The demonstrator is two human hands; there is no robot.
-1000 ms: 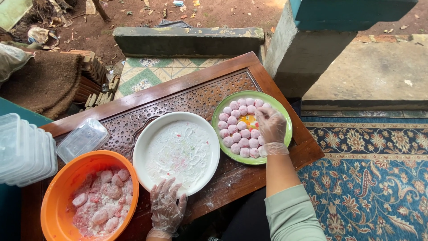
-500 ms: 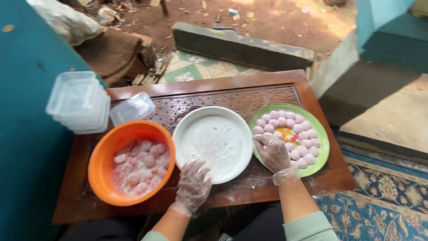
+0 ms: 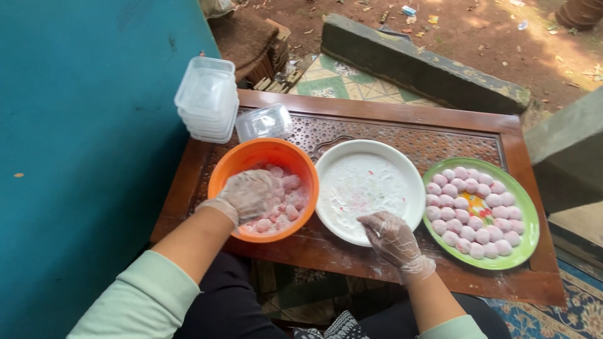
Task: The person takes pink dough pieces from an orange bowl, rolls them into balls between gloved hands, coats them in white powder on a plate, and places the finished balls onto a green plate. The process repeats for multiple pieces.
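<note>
A: Where were the pink dough pieces [image 3: 279,204] at that moment?

B: They lay in the orange bowl [image 3: 233,169], on the near left part of the carved wooden table [image 3: 389,122]. The left hand [image 3: 251,194], in a thin clear glove, was down inside the bowl and rested on the pieces. Its fingers were curved loosely over them; if it really pinched one, I cannot tell, because the palm hid it.

A: And the other hand?

B: The right hand [image 3: 392,237], gloved also, lay on the near rim of the white plate [image 3: 370,188], which was dusted with flour. The fingers were half spread and slack, and they held nothing.

A: What could have gone wrong from there?

B: In my judgement, the bowl stood close to the near edge of the table, so a hard push downward could have tipped it toward the lap. The pieces looked soft and sticky (they clumped together), so a strong squeeze could have spoiled their shape.

A: Anything further away?

B: The green plate [image 3: 524,207] with rows of finished pink balls [image 3: 471,210] was at the right, and stacked clear plastic containers [image 3: 207,100] stood at the far left corner.
</note>
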